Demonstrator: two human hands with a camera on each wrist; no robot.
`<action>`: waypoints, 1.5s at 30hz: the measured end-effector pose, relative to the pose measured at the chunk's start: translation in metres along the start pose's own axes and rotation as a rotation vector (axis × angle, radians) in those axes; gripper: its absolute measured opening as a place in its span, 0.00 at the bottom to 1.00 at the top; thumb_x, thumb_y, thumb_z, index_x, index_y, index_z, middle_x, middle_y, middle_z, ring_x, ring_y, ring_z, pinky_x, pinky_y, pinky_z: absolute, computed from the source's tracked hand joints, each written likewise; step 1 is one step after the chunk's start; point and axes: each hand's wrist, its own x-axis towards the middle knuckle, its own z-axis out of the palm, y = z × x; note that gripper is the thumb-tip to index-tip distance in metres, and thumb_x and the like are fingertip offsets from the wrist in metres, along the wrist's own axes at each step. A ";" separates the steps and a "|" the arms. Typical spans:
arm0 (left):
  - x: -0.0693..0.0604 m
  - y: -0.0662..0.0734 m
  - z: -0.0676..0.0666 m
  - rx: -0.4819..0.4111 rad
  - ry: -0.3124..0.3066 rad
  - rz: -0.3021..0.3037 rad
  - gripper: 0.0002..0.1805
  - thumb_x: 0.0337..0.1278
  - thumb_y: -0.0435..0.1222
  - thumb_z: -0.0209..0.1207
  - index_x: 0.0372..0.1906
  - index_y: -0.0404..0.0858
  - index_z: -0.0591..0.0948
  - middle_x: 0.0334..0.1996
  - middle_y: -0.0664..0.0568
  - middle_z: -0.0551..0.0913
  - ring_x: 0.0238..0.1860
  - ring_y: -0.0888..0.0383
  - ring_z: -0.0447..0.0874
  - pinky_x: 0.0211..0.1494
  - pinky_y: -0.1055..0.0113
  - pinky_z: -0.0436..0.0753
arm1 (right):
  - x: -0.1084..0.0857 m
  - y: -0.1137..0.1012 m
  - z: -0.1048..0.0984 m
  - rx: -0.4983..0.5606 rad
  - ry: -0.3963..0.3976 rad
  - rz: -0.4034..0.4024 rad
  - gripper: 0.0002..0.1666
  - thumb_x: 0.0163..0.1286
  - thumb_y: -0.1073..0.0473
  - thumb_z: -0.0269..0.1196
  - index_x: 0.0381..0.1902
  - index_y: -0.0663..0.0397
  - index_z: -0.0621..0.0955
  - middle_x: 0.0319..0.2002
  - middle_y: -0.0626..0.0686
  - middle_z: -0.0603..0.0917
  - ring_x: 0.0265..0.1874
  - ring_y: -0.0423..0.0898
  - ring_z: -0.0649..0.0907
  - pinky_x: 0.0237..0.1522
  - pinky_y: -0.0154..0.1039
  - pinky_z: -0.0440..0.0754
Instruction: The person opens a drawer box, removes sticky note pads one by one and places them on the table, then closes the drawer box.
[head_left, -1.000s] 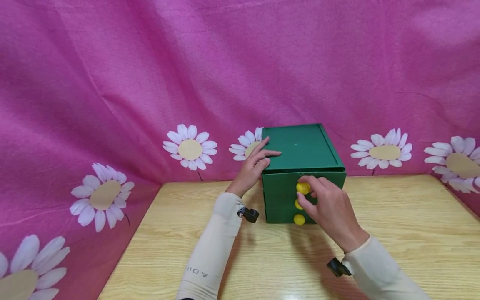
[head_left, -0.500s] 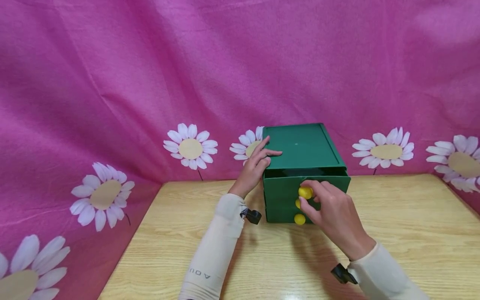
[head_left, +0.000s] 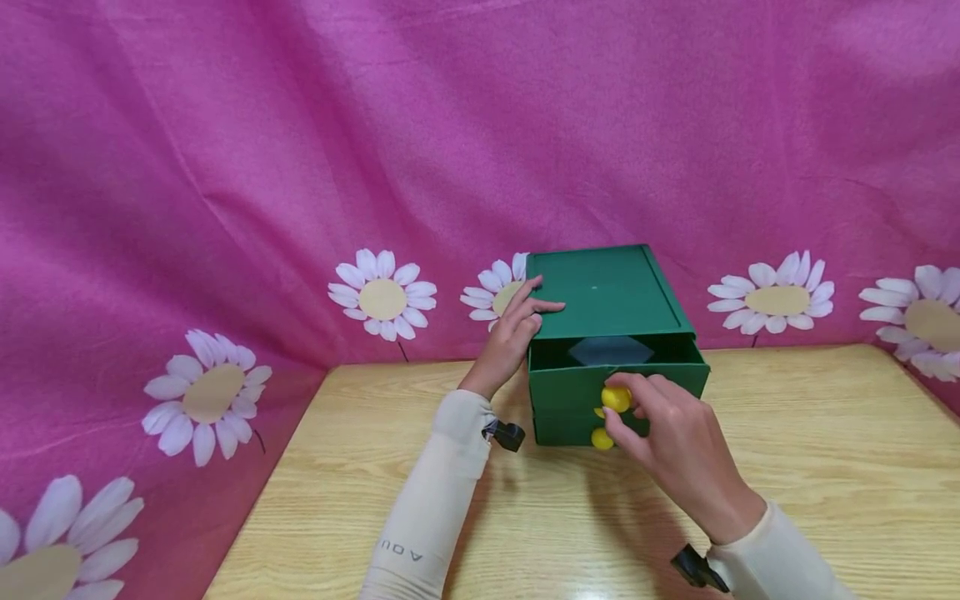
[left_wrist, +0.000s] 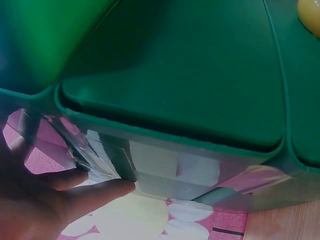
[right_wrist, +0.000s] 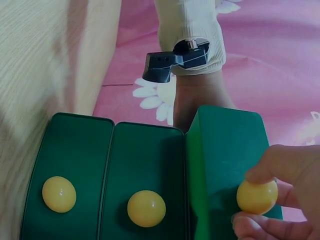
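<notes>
A green drawer box has three drawers with round yellow knobs. Its top drawer is pulled partway out, and a pale patch shows inside. My right hand pinches the top drawer's knob between thumb and fingers. The middle knob and bottom knob are on drawers that stand closed. With fingers spread and fairly straight, my left hand rests on the box's left side and top edge. In the left wrist view, its fingers lie against the glossy side wall.
The box stands on a light wooden table near its back edge. A pink cloth with white daisies hangs behind and to the left. A small black camera mount sits on the left sleeve, another on the right.
The top drawer has slid out toward me, from a thin gap to a wide opening. My right hand has moved back with its knob. My left hand has stayed on the box.
</notes>
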 end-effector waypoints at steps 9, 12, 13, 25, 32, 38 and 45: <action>0.001 -0.001 -0.001 0.012 0.004 0.033 0.24 0.70 0.45 0.37 0.58 0.45 0.78 0.75 0.58 0.52 0.74 0.63 0.46 0.69 0.46 0.60 | -0.003 -0.007 -0.007 -0.005 -0.020 0.017 0.22 0.48 0.60 0.74 0.44 0.53 0.82 0.32 0.48 0.83 0.26 0.40 0.81 0.27 0.38 0.82; 0.002 -0.001 -0.001 0.019 0.004 0.026 0.24 0.70 0.45 0.36 0.58 0.45 0.78 0.75 0.58 0.52 0.73 0.63 0.46 0.69 0.46 0.60 | -0.004 -0.008 -0.009 -0.009 -0.028 0.011 0.22 0.49 0.60 0.74 0.44 0.53 0.82 0.31 0.47 0.83 0.26 0.39 0.80 0.27 0.37 0.82; 0.002 -0.002 -0.001 0.021 0.003 0.024 0.24 0.70 0.46 0.36 0.58 0.45 0.78 0.75 0.58 0.52 0.73 0.63 0.46 0.69 0.46 0.60 | -0.004 -0.009 -0.010 -0.010 -0.028 0.008 0.22 0.48 0.60 0.74 0.44 0.53 0.82 0.31 0.47 0.83 0.26 0.38 0.80 0.27 0.37 0.82; -0.004 -0.004 -0.002 0.030 0.004 -0.011 0.24 0.70 0.48 0.36 0.59 0.47 0.78 0.75 0.60 0.53 0.73 0.63 0.47 0.69 0.46 0.62 | -0.012 -0.015 -0.013 0.010 -0.036 -0.012 0.23 0.48 0.59 0.74 0.44 0.53 0.82 0.32 0.45 0.82 0.27 0.37 0.79 0.27 0.34 0.83; -0.009 -0.005 -0.001 0.044 0.004 -0.011 0.24 0.70 0.46 0.36 0.59 0.46 0.78 0.75 0.58 0.53 0.73 0.63 0.48 0.69 0.48 0.62 | -0.019 -0.019 -0.015 0.004 -0.045 -0.030 0.18 0.59 0.49 0.68 0.44 0.50 0.82 0.32 0.44 0.82 0.27 0.36 0.78 0.27 0.31 0.82; -0.007 -0.005 -0.003 0.043 0.012 0.005 0.25 0.71 0.46 0.36 0.59 0.45 0.78 0.75 0.58 0.53 0.73 0.63 0.47 0.69 0.48 0.62 | -0.018 -0.024 -0.018 -0.014 -0.063 -0.016 0.23 0.46 0.59 0.74 0.43 0.51 0.82 0.31 0.42 0.81 0.27 0.35 0.78 0.26 0.31 0.81; 0.001 -0.004 0.003 0.042 0.021 0.007 0.24 0.71 0.46 0.36 0.58 0.46 0.79 0.75 0.58 0.53 0.73 0.64 0.47 0.68 0.48 0.63 | -0.018 -0.027 -0.026 -0.025 -0.108 0.034 0.23 0.47 0.58 0.75 0.43 0.51 0.82 0.31 0.42 0.81 0.27 0.34 0.80 0.27 0.32 0.82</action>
